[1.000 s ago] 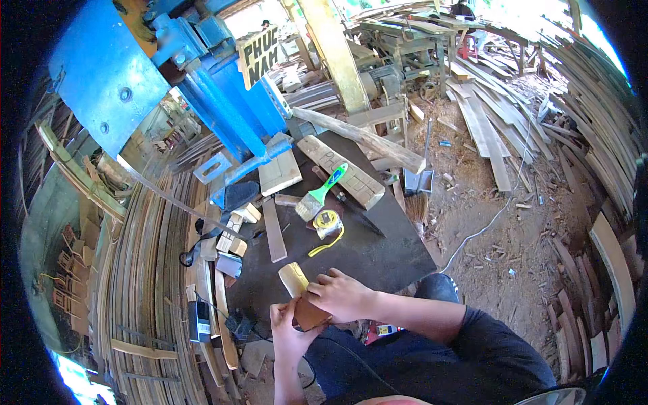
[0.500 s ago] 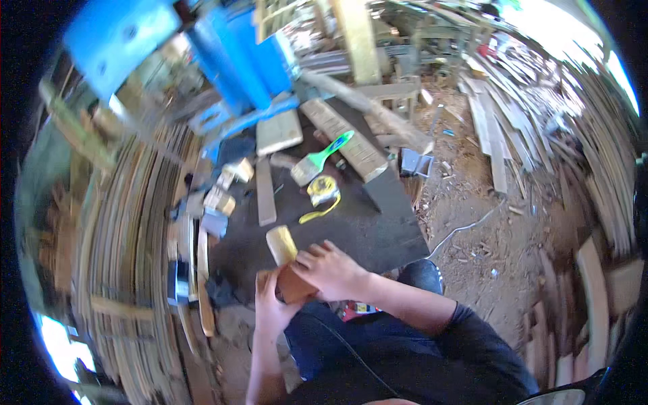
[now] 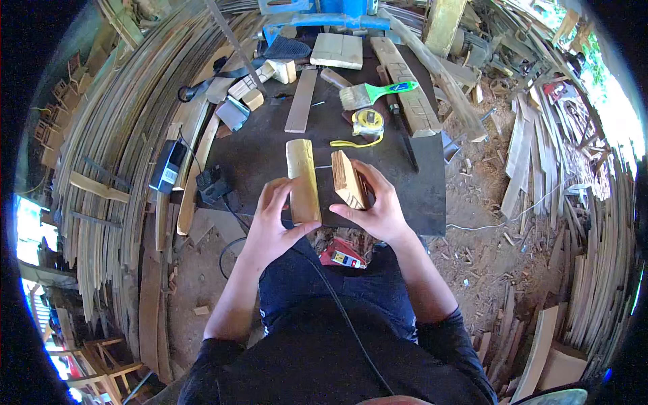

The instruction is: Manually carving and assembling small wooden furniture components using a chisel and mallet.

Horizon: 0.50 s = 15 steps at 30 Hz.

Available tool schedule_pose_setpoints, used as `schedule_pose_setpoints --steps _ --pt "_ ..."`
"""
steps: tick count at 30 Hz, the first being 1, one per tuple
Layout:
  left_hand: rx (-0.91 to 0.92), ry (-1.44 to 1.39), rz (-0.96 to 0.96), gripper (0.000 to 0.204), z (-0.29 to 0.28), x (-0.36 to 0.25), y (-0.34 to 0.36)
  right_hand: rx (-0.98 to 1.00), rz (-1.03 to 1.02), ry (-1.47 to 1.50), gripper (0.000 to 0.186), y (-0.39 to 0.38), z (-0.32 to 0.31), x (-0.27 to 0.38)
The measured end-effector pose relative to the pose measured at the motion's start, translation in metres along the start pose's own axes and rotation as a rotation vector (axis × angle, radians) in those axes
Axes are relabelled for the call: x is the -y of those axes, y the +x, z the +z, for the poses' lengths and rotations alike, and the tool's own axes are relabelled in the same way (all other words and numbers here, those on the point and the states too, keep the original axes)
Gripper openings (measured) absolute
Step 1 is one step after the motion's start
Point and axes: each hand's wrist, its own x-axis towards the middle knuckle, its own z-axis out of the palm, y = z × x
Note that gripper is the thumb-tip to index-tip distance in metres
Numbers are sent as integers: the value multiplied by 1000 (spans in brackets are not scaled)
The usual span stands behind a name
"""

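My left hand (image 3: 268, 219) grips a pale, smooth piece of wood (image 3: 302, 177) from its left side, thumb at the lower end. The piece points away from me above the near edge of the dark worktable (image 3: 250, 158). To its right, my right hand (image 3: 382, 208) is closed around a wooden block (image 3: 346, 179) with a light, streaked face and dark marks low on it. A gap separates the two pieces. Beyond the hands lie a yellow tape measure (image 3: 368, 123) with its tape partly out and a green-handled paintbrush (image 3: 376, 93).
Wood offcuts (image 3: 253, 100) and a grey box-shaped piece (image 3: 233, 113) sit at the table's left. A thick board (image 3: 408, 91) lies at the right. A black cable (image 3: 331, 287) hangs before me; a red tool (image 3: 344, 253) is below the table edge. Stacked slats (image 3: 135, 142) flank the left.
The two wooden pieces, held close together before, are now apart, one in each hand. My hands have separated, and the view has swung round to face the table more squarely.
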Motion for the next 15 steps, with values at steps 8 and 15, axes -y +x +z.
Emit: schedule_pose_setpoints --steps 8,15 --pt "-21 -55 -71 87 4 4 -4 51 159 281 69 -3 8 -6" --pt "-7 -220 -127 100 3 31 -8 154 -213 -327 61 22 36 6"
